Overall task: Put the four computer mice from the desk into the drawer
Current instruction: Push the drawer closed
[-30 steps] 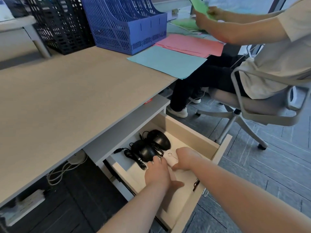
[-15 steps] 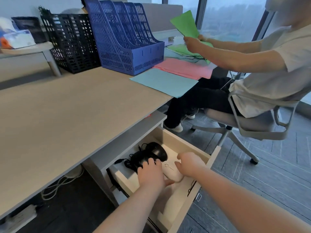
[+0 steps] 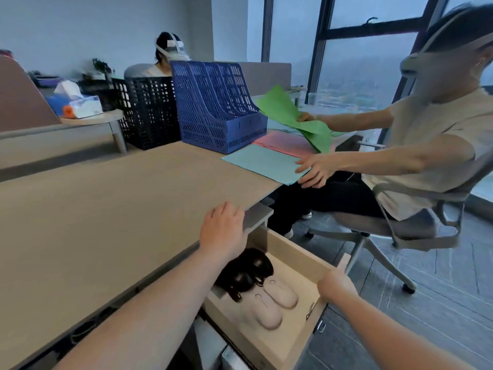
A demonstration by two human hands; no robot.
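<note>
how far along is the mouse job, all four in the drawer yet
Done: two black mice and two beige mice lie in the open drawer; no mouse shows on the desk. In hand: right hand on the drawer's front edge, left hand on the desk. Left: shutting the drawer.

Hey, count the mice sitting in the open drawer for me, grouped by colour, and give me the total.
Black mice: 2, at the back of the drawer, one behind the other, cables bunched beside them.
Beige mice: 2, side by side nearer the front, one and one.
Total: 4 mice in the drawer.
</note>
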